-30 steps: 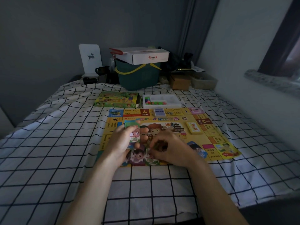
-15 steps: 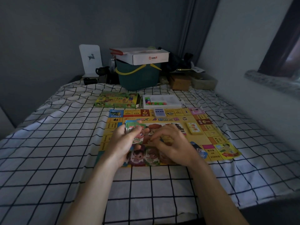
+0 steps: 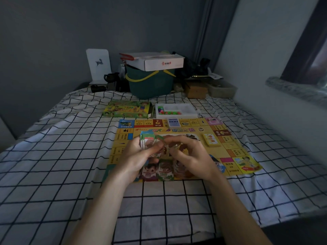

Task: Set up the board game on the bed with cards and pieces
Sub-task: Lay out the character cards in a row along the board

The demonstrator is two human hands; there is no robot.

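A bed (image 3: pixel 53 165) in a white sheet with a black grid is carrying everything. On it a yellow game board (image 3: pixel 235 152) is lying flat beneath the fingers of both hands, its printed title showing Chinese characters too small to read surely, and a corner square reading "$1000" to the right of the right wrist. Beyond the fingertips, at the bed's far end, a green basket (image 3: pixel 150 85) is bearing a white carton (image 3: pixel 159 62) with a small red logo whose writing is illegible. Nearer, just past the board's far edge, a green game box (image 3: pixel 127 111) and a white tray of coloured pieces (image 3: pixel 177 111) are lying side by side. The left hand (image 3: pixel 136 156) is gripping a stack of play money (image 3: pixel 147 140), thumb curled over the top note. The right hand (image 3: pixel 191 156) is curling its fingers at the stack's right edge, pinching a note there. A yellow card deck (image 3: pixel 210 139) is sitting on the board right of the right fingers, a blue-white deck (image 3: pixel 174 122) beyond them.
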